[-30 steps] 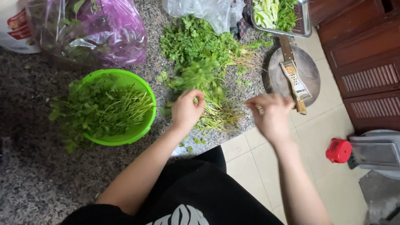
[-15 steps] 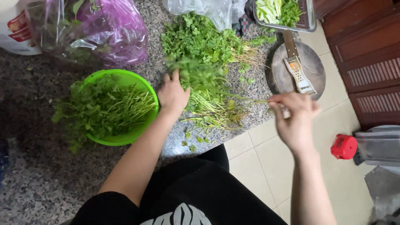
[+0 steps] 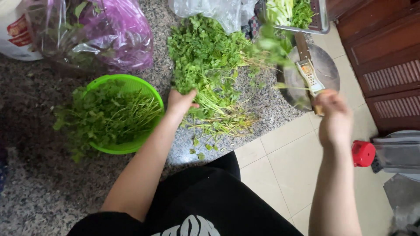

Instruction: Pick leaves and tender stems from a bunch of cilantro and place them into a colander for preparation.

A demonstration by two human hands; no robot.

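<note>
Green herb pile (image 3: 205, 57) sits at 12 o'clock on the granite counter (image 3: 39, 201). Your left hand (image 3: 180, 102) presses into it, fingers spread. Your right hand (image 3: 334, 117), at 3 o'clock, pinches a blurred sprig (image 3: 273, 43), probably. Bowl (image 3: 151, 91) at 9 o'clock.

Soft, even daylight fills the scene, brightest on the pale floor tiles (image 3: 284, 170) at right. The plastic bags (image 3: 109, 39) at the far side catch mild glare. The right hand (image 3: 334, 118) and its sprig (image 3: 273, 48) are motion-blurred; the near-left counter (image 3: 30, 192) looks dim.
</note>
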